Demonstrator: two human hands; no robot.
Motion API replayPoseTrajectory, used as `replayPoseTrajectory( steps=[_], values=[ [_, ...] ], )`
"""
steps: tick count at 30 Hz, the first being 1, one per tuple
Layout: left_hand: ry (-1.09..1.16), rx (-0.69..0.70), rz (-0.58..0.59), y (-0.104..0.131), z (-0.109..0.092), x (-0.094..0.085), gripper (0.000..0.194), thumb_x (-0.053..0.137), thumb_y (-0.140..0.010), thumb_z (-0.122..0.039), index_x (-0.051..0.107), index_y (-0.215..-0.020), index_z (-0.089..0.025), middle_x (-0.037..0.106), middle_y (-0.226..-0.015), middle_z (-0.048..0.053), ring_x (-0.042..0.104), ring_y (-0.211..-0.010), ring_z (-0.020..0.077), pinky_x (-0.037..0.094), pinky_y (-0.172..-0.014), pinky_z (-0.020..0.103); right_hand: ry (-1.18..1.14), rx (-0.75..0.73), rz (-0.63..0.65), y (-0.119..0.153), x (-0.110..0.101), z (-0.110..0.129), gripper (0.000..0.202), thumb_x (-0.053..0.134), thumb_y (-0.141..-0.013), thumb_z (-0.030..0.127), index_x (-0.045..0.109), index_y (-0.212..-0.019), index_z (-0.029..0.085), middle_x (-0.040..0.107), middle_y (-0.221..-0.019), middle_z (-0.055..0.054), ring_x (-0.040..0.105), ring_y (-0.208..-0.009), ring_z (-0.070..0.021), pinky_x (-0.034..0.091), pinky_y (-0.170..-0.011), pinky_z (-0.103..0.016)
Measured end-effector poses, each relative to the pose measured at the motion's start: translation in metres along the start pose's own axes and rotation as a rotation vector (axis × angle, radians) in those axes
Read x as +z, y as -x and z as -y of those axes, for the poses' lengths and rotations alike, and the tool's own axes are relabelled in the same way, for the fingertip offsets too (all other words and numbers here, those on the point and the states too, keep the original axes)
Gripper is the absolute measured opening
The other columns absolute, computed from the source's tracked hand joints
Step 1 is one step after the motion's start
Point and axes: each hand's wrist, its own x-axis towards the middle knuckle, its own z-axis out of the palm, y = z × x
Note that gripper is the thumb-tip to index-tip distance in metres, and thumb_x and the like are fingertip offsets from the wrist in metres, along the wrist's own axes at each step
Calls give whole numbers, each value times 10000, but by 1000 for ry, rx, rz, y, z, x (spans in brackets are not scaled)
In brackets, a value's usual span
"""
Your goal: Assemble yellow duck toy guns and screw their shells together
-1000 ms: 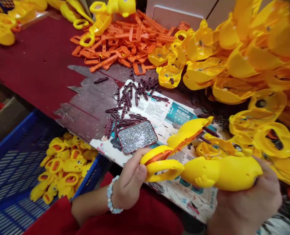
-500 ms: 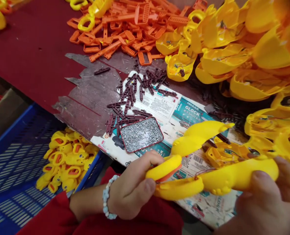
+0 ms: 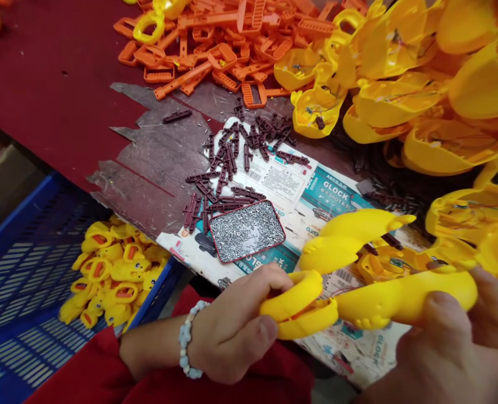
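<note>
My left hand (image 3: 236, 331), wearing a beaded bracelet, pinches the looped yellow end pieces (image 3: 295, 303) of a plastic duck toy, thumb below and fingers above. A narrow gap with a bit of orange shows between the pieces. My right hand (image 3: 446, 348) is wrapped round the lower yellow duck shell half (image 3: 387, 300), whose inner end meets the loop. Angled above it is the other yellow shell half (image 3: 341, 241), spread apart from the lower one. Beyond my left hand lies a shallow red-rimmed tray (image 3: 284, 238) full of small metal pins.
Dark brown plastic parts (image 3: 227, 160) are scattered behind the tray on printed cardboard (image 3: 280, 179). Orange handle parts (image 3: 215, 50) are heaped at the back. Open yellow shells with wires (image 3: 400, 101) pile up at right. A blue crate (image 3: 17, 241) holds yellow duck heads (image 3: 122, 269) at lower left.
The looped end pieces have come closer together in my left hand, and less orange shows between them. The shell halves remain apart. The view has shifted slightly.
</note>
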Motion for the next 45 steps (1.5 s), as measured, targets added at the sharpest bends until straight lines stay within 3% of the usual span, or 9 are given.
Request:
replayPoseTrajectory(
  steps=[2, 4, 12, 16, 20, 24, 32, 37, 45],
  values=[
    [-13, 16, -6, 0, 1, 0, 339, 266, -951, -470, 420, -1103, -209, 494, -963, 94, 485, -855, 216, 440, -786, 382, -36, 76, -112, -1, 4, 8, 417, 718, -745, 360, 657, -1155, 317, 592, -1133, -54, 521, -1082, -404, 443, -944, -557],
    [-31, 25, -1, -1, 2, -1, 339, 271, -950, -465, 418, -1112, -206, 495, -956, 95, 483, -855, 217, 438, -783, 378, -36, 95, -119, -2, 7, 12, 430, 718, -737, 337, 661, -1160, 291, 594, -1133, -58, 518, -1093, -399, 430, -976, -549],
    [-347, 128, -146, -3, 4, 3, 294, 540, -865, -490, 484, -916, -206, 506, -698, -3, 460, -602, 127, 406, -570, 246, -51, -70, -142, 3, 16, 6, 490, 683, -743, 281, 620, -1218, 179, 568, -1188, -101, 514, -1125, -380, 392, -1018, -574],
    [-521, 161, -236, 2, 6, 5, 142, 531, -874, -333, 519, -892, -193, 592, -665, 20, 557, -584, 144, 454, -556, 250, -126, -186, -71, 6, 22, 3, 503, 665, -796, 258, 562, -1270, 124, 521, -1251, -125, 474, -1194, -320, 356, -1065, -505],
    [-476, 197, -200, 9, 9, 3, 161, 502, -890, -344, 524, -936, -191, 632, -693, 42, 607, -598, 162, 506, -574, 274, -151, -231, -38, 11, 26, 6, 532, 597, -879, 329, 475, -1334, 81, 465, -1299, -147, 422, -1239, -319, 306, -1086, -509],
    [-388, 207, -209, 11, 12, 2, 186, 490, -907, -399, 507, -929, -216, 613, -668, 25, 602, -574, 152, 512, -558, 272, -131, -276, -115, 14, 28, 13, 539, 578, -868, 348, 479, -1319, 69, 470, -1276, -149, 435, -1209, -346, 326, -1062, -529],
    [-350, 230, -74, 8, 6, -5, 148, 471, -898, -379, 464, -858, -236, 523, -583, -15, 533, -529, 139, 505, -546, 270, -126, -345, -150, 12, 36, 18, 509, 531, -901, 391, 484, -1311, 94, 458, -1259, -147, 425, -1198, -362, 329, -1056, -534],
    [-328, 184, -27, 11, 4, -5, 129, 501, -893, -352, 453, -855, -239, 531, -611, -21, 567, -568, 137, 515, -594, 277, -153, -377, -270, 9, 44, 23, 460, 545, -882, 446, 523, -1227, 142, 473, -1185, -150, 474, -1112, -378, 380, -983, -557],
    [-501, 221, -95, 9, 3, -4, 178, 511, -908, -352, 427, -802, -237, 577, -551, -43, 586, -498, 122, 494, -509, 223, -98, -419, -467, 5, 60, 28, 406, 512, -837, 410, 530, -1124, 123, 501, -1078, -146, 534, -955, -343, 468, -847, -517]
  ],
)
